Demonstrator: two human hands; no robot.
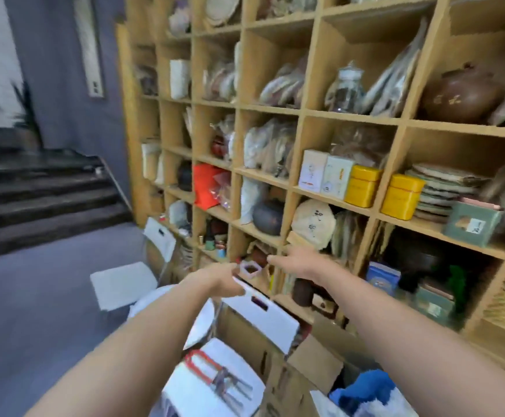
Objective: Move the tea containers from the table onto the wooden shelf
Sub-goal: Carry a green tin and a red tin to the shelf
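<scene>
Both hands are reaching toward a low cubby of the wooden shelf [347, 203]. Left hand [218, 278] grip is closing on something at the white chair back; can't tell what. Right hand [298, 260] is open, empty. Yellow tins [362, 185] are sitting shelved already: likely light, rigid, slick; take by the sides. No tabletop showing.

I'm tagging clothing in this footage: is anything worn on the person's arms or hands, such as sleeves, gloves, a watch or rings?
Nothing worn shows. Both forearms are bare for all of their length in view, with no sleeve edge inside the picture. The left hand and the right hand are ungloved, and neither wrist carries a watch or band. The picture is too blurred to rule out a thin ring.
</scene>
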